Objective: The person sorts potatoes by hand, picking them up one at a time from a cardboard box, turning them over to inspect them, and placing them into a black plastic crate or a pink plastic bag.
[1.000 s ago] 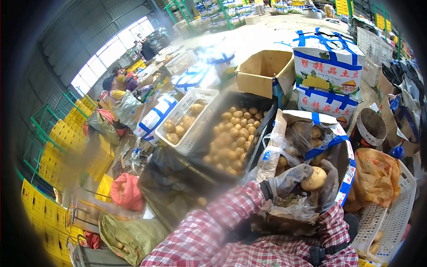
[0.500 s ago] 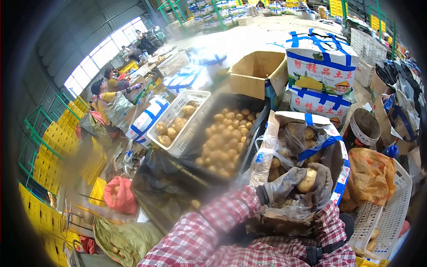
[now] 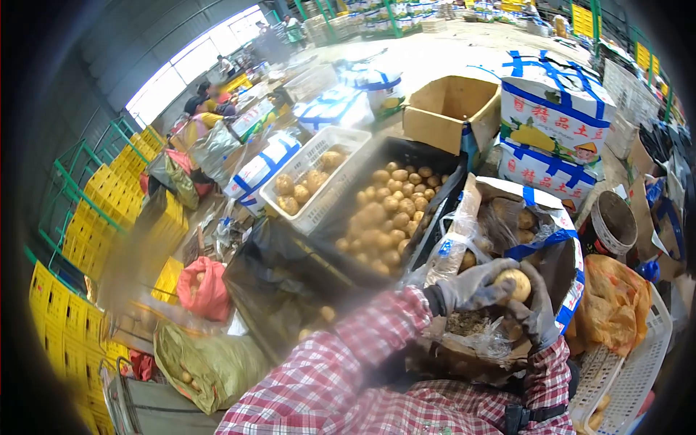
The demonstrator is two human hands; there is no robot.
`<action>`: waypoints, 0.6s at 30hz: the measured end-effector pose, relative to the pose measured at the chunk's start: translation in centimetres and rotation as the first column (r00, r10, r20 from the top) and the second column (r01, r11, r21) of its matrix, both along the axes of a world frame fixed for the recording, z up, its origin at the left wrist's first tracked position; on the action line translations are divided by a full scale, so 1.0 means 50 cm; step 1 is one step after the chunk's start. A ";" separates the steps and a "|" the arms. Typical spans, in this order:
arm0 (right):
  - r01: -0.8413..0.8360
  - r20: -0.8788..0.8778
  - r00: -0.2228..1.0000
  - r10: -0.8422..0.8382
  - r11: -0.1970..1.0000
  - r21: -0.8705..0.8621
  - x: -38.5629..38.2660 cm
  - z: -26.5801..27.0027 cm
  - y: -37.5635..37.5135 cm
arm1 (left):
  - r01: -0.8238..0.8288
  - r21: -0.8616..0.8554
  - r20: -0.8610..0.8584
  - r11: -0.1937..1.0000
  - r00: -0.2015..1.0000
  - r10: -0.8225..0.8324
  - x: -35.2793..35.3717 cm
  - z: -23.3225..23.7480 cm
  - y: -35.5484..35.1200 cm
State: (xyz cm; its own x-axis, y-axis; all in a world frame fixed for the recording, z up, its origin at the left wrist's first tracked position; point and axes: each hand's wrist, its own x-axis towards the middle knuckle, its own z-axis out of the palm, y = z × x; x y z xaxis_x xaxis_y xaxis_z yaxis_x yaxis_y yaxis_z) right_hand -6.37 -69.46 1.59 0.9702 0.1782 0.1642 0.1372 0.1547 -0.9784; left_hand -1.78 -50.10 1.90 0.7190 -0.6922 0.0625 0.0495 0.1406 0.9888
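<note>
Hall: grey walls with a bright window (image 3: 192, 65); people (image 3: 206, 105) in the background at upper left.
Yellow crates (image 3: 105, 210): stacked along the left side.
Black-lined bin (image 3: 286, 279): in the middle, holding many loose potatoes (image 3: 402, 199); part of the view over it is blurred.
White printed boxes (image 3: 554, 112): two stacked beyond the open carton, crossed with blue tape.
Open carton (image 3: 571, 290): directly in front of the person, edged with blue tape; potatoes and clear plastic inside.
Brown box (image 3: 438, 127): open, beside the far end of the bin.
White crate (image 3: 341, 192): just left of the bin, with larger potatoes in it.
Orange mesh bag (image 3: 616, 304): right of the open carton, lying over a white basket (image 3: 638, 370).
Left hand (image 3: 471, 288): grey-gloved, over the open carton, fingers bent against the left side of the held potato.
Right hand (image 3: 538, 310): gloved too, fingers curled round the potato's right side.
Held potato (image 3: 518, 284): pale, between both hands, above the carton's opening.
</note>
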 end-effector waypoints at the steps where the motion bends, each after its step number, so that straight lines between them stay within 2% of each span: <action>1: -0.057 -0.047 0.997 0.056 0.998 -0.003 -0.003 -0.011 -0.009 | -0.002 0.019 0.051 1.000 0.999 0.001 -0.004 -0.010 -0.002; 2: -0.109 -0.093 0.990 0.108 0.994 -0.005 -0.005 -0.019 -0.013 | -0.001 0.038 0.104 0.999 0.995 -0.003 -0.005 -0.019 -0.008; 5: -0.089 -0.024 0.996 0.089 0.996 -0.027 -0.004 -0.039 0.006 | -0.264 0.301 0.188 0.916 0.959 0.214 -0.016 -0.038 -0.016; 6: -0.080 -0.001 0.997 0.080 0.996 -0.034 -0.005 -0.041 0.011 | -0.261 0.347 0.142 0.901 0.964 0.225 -0.006 -0.068 -0.024; 7: -0.040 0.085 0.995 0.056 0.984 -0.175 -0.006 -0.041 0.013 | -0.256 0.394 0.096 0.883 0.967 0.237 0.014 -0.116 -0.031; 9: -0.011 0.091 0.995 0.027 0.984 -0.179 -0.003 -0.053 0.018 | -0.284 0.486 0.149 0.827 0.959 0.241 0.019 -0.117 -0.032; 11: 0.018 0.103 0.995 0.003 0.981 -0.195 -0.004 -0.061 0.015 | -0.354 0.557 0.333 0.751 0.924 0.189 0.004 -0.045 -0.035; 14: 0.016 0.140 0.990 0.002 0.991 -0.131 -0.004 -0.075 0.016 | -0.291 0.212 0.048 0.933 0.956 0.288 0.019 -0.079 -0.041; 16: 0.042 0.249 0.969 0.000 0.985 -0.165 -0.002 -0.073 0.014 | -0.288 0.077 -0.135 0.954 0.945 0.296 0.025 -0.075 -0.036; 18: 0.080 0.370 0.929 0.014 0.969 -0.236 0.001 -0.062 0.011 | -0.207 0.054 -0.003 0.977 0.978 0.208 0.036 -0.054 -0.023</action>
State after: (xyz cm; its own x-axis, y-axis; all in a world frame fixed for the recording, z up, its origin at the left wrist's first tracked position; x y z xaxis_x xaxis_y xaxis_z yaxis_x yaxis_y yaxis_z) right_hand -6.31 -68.91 -1.51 0.8558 0.2268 0.4649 0.4939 -0.0913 -0.8647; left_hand 0.01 -51.23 -0.83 0.8477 -0.5299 0.0229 0.0335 0.0965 0.9948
